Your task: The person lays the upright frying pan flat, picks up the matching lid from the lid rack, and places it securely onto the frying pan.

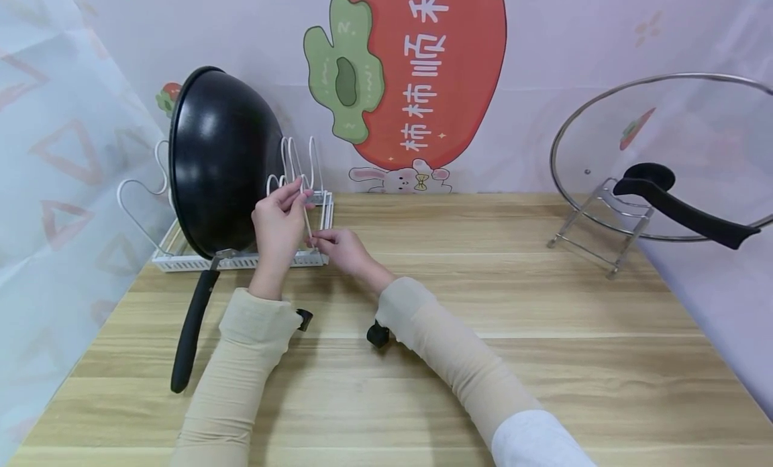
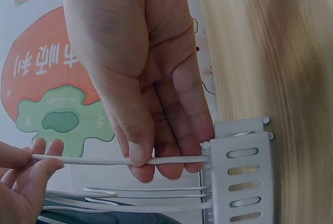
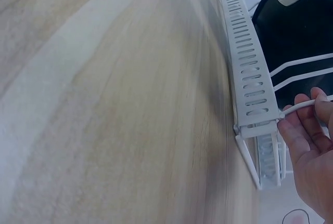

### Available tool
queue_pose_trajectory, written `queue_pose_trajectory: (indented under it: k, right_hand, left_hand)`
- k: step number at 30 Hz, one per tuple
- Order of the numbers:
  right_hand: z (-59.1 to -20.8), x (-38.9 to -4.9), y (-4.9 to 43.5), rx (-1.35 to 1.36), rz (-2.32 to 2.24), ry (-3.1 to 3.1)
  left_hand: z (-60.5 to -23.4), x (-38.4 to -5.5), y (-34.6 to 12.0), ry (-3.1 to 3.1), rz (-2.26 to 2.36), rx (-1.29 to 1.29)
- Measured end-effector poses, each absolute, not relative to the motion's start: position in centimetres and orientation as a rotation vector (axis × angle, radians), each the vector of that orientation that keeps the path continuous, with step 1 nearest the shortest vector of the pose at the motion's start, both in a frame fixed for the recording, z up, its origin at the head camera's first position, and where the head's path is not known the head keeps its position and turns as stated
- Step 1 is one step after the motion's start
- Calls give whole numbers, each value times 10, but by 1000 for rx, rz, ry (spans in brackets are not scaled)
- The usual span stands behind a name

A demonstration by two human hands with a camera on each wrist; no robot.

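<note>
Near the front right corner of a white dish rack, both hands work on one white wire divider. High on the wire, the left hand pinches it between thumb and fingers. Lower down, the right hand pinches the same wire just above the rack's slotted front rail. In the right wrist view the wire's lower end meets this rail's corner. Immediately left of the hands, a black wok stands on its side in the rack, its handle hanging over the front.
On the right, a large glass lid with a black handle leans in a metal stand. More white wire loops rise at the rack's left end. Behind the wooden table is a wall with a printed persimmon.
</note>
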State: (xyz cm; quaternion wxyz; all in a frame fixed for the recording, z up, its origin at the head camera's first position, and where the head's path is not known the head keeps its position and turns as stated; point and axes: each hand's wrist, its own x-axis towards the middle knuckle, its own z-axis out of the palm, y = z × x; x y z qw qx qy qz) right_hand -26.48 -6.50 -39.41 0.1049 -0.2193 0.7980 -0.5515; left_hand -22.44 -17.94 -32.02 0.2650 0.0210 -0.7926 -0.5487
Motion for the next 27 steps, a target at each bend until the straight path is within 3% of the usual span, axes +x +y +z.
queue_pose_trajectory:
  k: [27]
  right_hand:
    - [-394,-269,-50,-641,-1594,2349]
  left_hand:
    - [-321,-227,-167,-2114,-1525,31]
